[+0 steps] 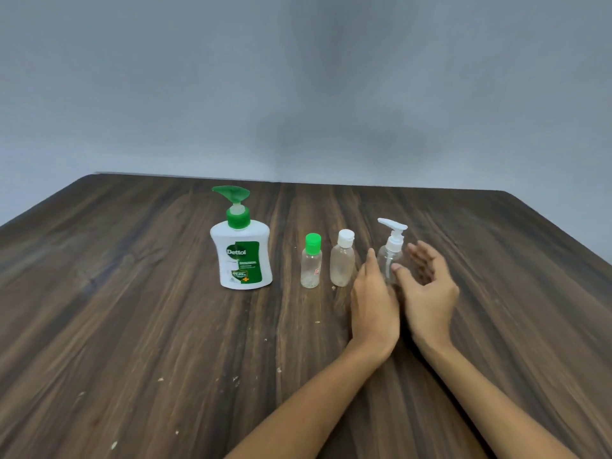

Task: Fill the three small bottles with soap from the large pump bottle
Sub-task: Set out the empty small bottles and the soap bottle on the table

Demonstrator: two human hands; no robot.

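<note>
A large white pump bottle [241, 250] with a green pump head stands upright on the wooden table [132, 309]. To its right stand three small clear bottles in a row: one with a green cap [311, 261], one with a white flip cap [342, 259], and one with a white pump top [391, 250]. My left hand [374, 299] and my right hand [427, 289] flank the pump-top bottle, fingers spread. My right thumb lies against the bottle's lower front; whether either hand grips it is unclear. The bottle's base is hidden behind my hands.
Small pale crumbs are scattered over the near part of the table. A plain grey wall rises behind the table's far edge. Bare tabletop spreads left of the large pump bottle and in front of the row.
</note>
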